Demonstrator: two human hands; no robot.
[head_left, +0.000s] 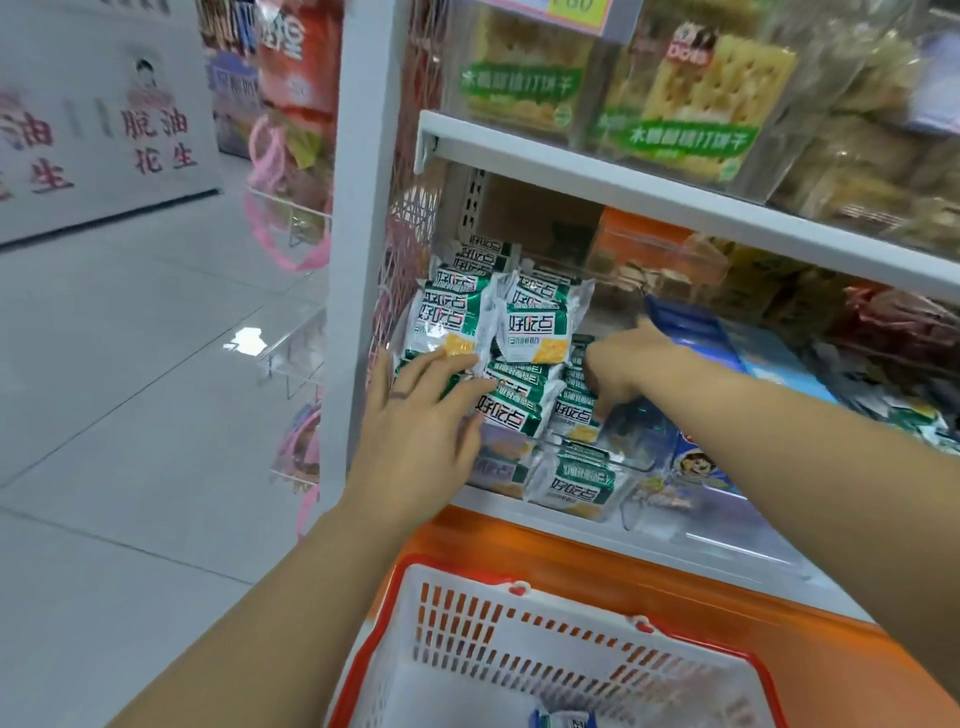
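Several green-and-white snack packets (540, 325) are piled in a clear bin (631, 462) on the lower shelf. My left hand (421, 426) lies flat on the left side of the pile, fingers straight and spread over the packets. My right hand (626, 366) reaches in from the right; its fingers curl down among the packets at the pile's right side, and its fingertips are hidden. A white and red shopping basket (550, 644) sits below the shelf in front of me, with a small blue-and-white packet (563, 719) at its bottom.
A white shelf board (675, 197) runs above the pile, with clear cracker boxes (691, 98) on it. Blue packets (696, 325) and other snacks fill bins to the right. An orange base (779, 597) runs under the shelf. Pink-handled baskets (283, 208) hang left; tiled floor (130, 364) beyond.
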